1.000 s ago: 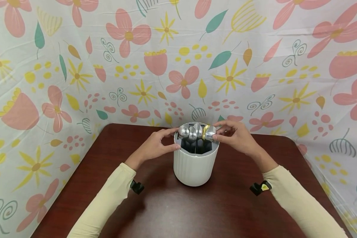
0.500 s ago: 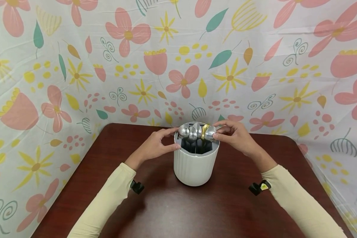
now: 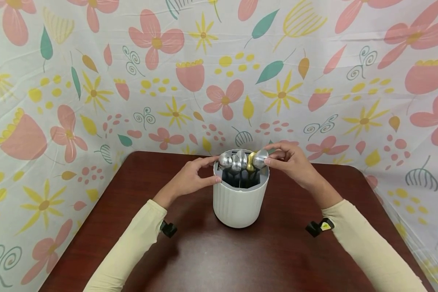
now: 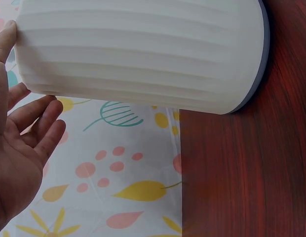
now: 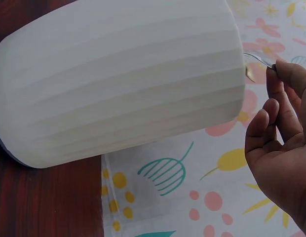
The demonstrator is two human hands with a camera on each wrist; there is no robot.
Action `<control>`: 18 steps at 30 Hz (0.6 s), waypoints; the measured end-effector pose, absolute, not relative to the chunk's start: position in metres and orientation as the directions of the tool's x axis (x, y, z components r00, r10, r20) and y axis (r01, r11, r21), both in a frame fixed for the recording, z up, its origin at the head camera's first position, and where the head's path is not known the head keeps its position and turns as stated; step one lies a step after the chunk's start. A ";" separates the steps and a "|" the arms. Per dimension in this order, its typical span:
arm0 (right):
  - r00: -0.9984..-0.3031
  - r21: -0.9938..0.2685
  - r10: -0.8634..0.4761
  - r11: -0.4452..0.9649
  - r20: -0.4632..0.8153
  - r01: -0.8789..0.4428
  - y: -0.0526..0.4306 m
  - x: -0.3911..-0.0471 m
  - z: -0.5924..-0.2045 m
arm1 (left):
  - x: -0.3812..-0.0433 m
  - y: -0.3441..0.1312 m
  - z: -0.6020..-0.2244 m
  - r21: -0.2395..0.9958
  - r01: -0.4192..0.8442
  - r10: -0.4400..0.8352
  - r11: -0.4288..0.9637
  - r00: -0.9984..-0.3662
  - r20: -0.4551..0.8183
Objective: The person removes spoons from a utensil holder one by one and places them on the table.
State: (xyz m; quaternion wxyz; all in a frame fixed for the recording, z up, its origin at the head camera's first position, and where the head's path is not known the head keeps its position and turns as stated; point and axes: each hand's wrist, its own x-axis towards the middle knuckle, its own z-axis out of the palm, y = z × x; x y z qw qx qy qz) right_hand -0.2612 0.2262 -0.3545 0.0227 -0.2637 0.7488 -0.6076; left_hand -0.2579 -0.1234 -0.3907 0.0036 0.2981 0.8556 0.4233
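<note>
Sleeves [image 3: 125,249] of cream cloth covered my forearms over a dark red table [image 3: 211,259]. My left hand [image 3: 191,179], fingers spread and relaxed, touched the rim of a white ribbed holder [image 3: 239,209] standing upright. My right hand [image 3: 293,167] pinched a silver spoon [image 3: 259,159] by its bowl at the holder's mouth, beside a gold spoon [image 3: 251,161]. Three other silver spoons [image 3: 236,164] stood farther left. Flowered cloth [image 3: 219,52] hung behind.

Looks like a makeshift recording booth. Creased floral sheet [image 3: 224,56] hangs behind and down both sides of a dark reddish, wood-look surface [image 3: 204,263]. Small black devices [image 3: 168,229] at the cuffs of both sleeves [image 3: 131,243] fit a capture setup. Room beyond is hidden; home, lab or office, can't tell.
</note>
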 end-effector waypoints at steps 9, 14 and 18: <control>-0.882 -0.928 -0.383 0.136 0.274 -0.348 0.227 -0.260 -0.338 | -0.258 -0.123 -0.391 0.729 0.511 0.517 0.455 -0.818 0.250; -0.872 -0.933 -0.391 0.081 0.293 -0.350 0.227 -0.260 -0.329 | -0.257 -0.123 -0.391 0.731 0.512 0.520 0.451 -0.817 0.251; -0.863 -0.929 -0.397 0.067 0.311 -0.365 0.227 -0.261 -0.322 | -0.258 -0.123 -0.391 0.731 0.513 0.523 0.450 -0.815 0.250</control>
